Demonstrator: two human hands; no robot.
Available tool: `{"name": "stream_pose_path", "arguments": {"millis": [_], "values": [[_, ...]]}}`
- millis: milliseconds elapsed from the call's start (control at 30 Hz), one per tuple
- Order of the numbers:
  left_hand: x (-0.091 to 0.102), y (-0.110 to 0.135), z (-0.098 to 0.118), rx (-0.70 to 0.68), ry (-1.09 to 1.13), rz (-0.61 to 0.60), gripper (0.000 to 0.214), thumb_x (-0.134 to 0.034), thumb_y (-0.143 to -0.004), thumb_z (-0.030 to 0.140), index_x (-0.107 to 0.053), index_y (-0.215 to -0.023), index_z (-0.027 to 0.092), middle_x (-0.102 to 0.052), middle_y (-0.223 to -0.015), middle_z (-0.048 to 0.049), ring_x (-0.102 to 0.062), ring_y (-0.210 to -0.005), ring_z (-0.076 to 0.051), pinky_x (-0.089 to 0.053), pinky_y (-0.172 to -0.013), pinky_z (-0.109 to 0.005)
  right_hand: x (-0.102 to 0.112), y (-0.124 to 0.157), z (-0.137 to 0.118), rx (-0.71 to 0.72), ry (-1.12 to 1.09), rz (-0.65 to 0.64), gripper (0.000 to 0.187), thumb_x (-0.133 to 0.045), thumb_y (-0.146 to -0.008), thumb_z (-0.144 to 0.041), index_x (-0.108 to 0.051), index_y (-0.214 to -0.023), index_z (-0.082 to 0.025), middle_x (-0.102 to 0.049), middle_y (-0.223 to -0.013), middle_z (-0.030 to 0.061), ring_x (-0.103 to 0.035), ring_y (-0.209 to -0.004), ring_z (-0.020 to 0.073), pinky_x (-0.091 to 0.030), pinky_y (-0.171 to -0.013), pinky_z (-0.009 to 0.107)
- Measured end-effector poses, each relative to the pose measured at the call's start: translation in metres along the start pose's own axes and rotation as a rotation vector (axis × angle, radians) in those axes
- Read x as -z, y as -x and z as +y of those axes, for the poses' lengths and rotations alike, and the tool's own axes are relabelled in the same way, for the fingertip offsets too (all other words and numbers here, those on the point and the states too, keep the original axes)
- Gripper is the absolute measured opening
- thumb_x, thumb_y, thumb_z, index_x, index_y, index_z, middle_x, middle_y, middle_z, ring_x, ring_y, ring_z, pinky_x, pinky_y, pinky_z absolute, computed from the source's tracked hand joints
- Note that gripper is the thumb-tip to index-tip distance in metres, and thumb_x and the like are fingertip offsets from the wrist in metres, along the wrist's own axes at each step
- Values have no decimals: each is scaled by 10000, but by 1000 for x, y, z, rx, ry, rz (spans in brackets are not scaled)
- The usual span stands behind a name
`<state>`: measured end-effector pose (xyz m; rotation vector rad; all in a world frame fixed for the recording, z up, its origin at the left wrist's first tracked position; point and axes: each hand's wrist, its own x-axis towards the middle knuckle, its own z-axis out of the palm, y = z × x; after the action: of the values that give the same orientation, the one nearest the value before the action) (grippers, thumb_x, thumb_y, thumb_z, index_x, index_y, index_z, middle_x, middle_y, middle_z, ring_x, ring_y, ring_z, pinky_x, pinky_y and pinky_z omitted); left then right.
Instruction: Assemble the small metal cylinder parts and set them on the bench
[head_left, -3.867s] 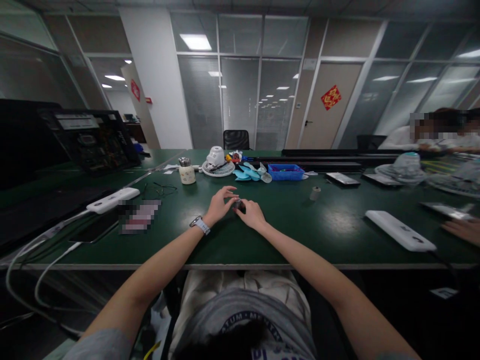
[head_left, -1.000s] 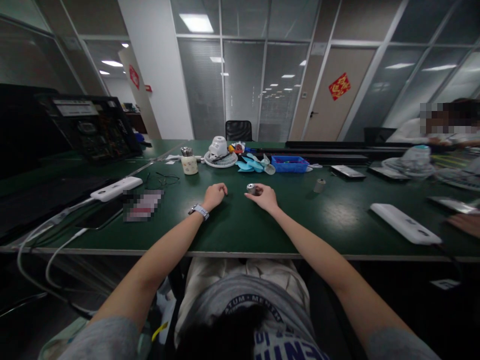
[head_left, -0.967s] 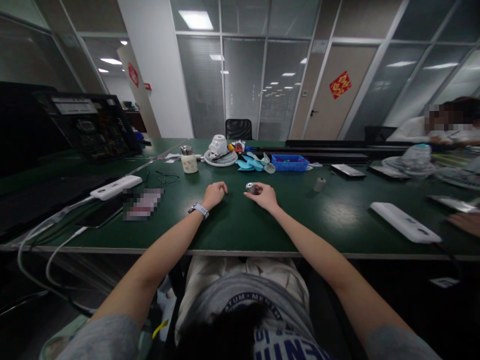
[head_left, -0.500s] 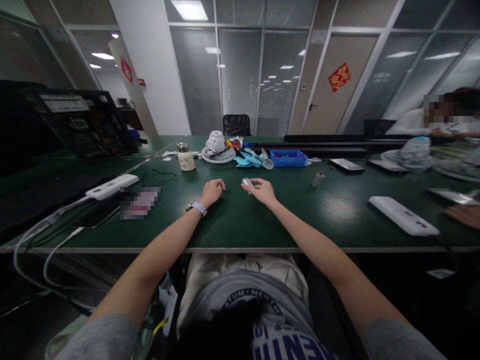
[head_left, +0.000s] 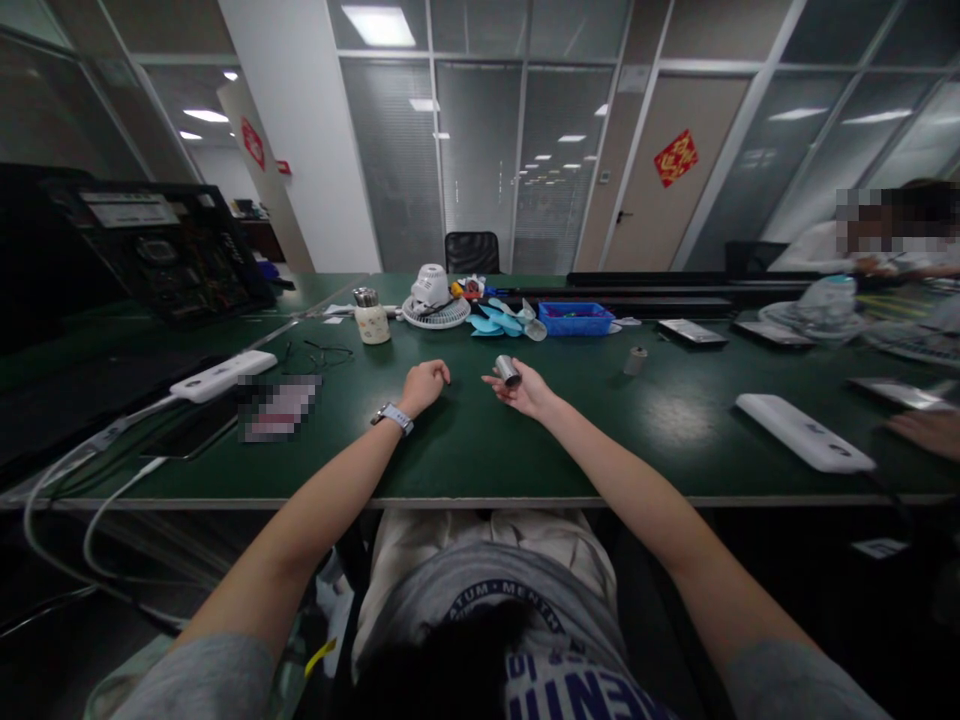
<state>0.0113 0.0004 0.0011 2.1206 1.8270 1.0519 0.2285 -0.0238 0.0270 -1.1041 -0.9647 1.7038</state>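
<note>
My right hand is turned palm up just above the green table and holds a small silver metal cylinder in its fingertips. My left hand, with a watch on its wrist, rests on the table a short way to the left, curled into a loose fist with nothing visible in it. A second small grey cylinder stands on the table further right, away from both hands.
Behind my hands lie a small white bottle, a white fan part, light-blue fan blades and a blue tray. White power strips lie right and left. Another person sits far right; someone's hand rests at the right edge.
Earlier both hands were together on the small cylinder. My left hand has let go and curled on the table; my right hand has lifted the cylinder and turned palm up.
</note>
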Motion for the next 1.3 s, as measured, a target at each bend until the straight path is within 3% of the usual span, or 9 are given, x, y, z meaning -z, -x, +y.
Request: {"name": "stream_pose_path", "arguments": {"millis": [267, 433, 533, 700, 833, 967, 1133, 1233, 1300], "values": [[-3, -1, -4, -26, 1, -19, 298, -396, -760, 136, -686, -732, 197, -638, -652, -16, -549, -635, -157, -377, -612, -246, 3, 0, 1, -13, -72, -167, 444, -292, -956, -526, -557, -842, -188, -692, -1089, 100, -675, -819, 134, -533, -743, 273], [-2, -1, -3, -19, -5, -27, 290, -393, -766, 144, -676, -730, 195, -619, -628, -11, -528, -597, -151, -355, -584, -246, 9, -9, -1, -20, -83, -137, 340, -454, -911, -488, -594, -878, -181, -712, -1003, 87, -672, -851, 146, -538, -777, 308], [0, 1, -1, -11, 6, -38, 289, -391, -765, 137, -672, -725, 193, -619, -624, -10, -528, -592, -149, -354, -584, -245, 28, -22, -9, 54, 10, 40, 306, -539, -865, -471, -611, -881, -175, -717, -935, 83, -671, -792, 147, -541, -756, 309], [1, 2, 1, -25, 23, -50, 289, -388, -767, 125, -664, -710, 192, -624, -629, -10, -532, -597, -146, -361, -597, -240, 104, -41, -30, 436, 557, 705, 461, -769, -612, -496, -674, -913, -160, -719, -909, 101, -667, -859, 229, -512, -789, 336], [0, 2, 1, -33, 26, -62, 286, -392, -766, 129, -665, -712, 194, -622, -624, -6, -525, -591, -145, -358, -594, -239, 167, -49, -35, 435, 633, 1067, 463, -727, -647, -493, -699, -971, -164, -720, -957, 146, -665, -918, 275, -488, -831, 365], [0, 2, 0, -27, 24, -69, 289, -391, -770, 132, -670, -725, 193, -623, -624, -5, -521, -587, -146, -356, -587, -238, 194, -55, -33, 472, 676, 1137, 407, -703, -691, -403, -695, -1014, -156, -708, -1008, 163, -658, -935, 281, -483, -830, 368], [-1, 2, -1, -40, 18, -62, 291, -388, -769, 131, -666, -713, 194, -638, -653, -10, -529, -600, -148, -362, -596, -241, 198, -57, -34, 477, 747, 1113, 348, -669, -735, -342, -689, -1028, -155, -695, -1035, 156, -639, -953, 280, -459, -867, 390], [-2, 1, -1, -45, 16, -65, 290, -388, -757, 121, -664, -708, 196, -649, -671, -13, -544, -621, -150, -365, -606, -241, 192, -51, -36, 511, 765, 1117, 509, -679, -729, -345, -604, -1184, -129, -653, -1126, 170, -599, -1037, 284, -428, -926, 394], [-3, 0, -2, -51, 7, -68, 289, -391, -755, 119, -664, -707, 199, -654, -676, -15, -556, -635, -151, -368, -613, -241, 176, -46, -37, 624, 799, 1163, 657, -686, -723, -351, -490, -1296, -94, -584, -1227, 197, -532, -1137, 292, -381, -985, 403]]}}
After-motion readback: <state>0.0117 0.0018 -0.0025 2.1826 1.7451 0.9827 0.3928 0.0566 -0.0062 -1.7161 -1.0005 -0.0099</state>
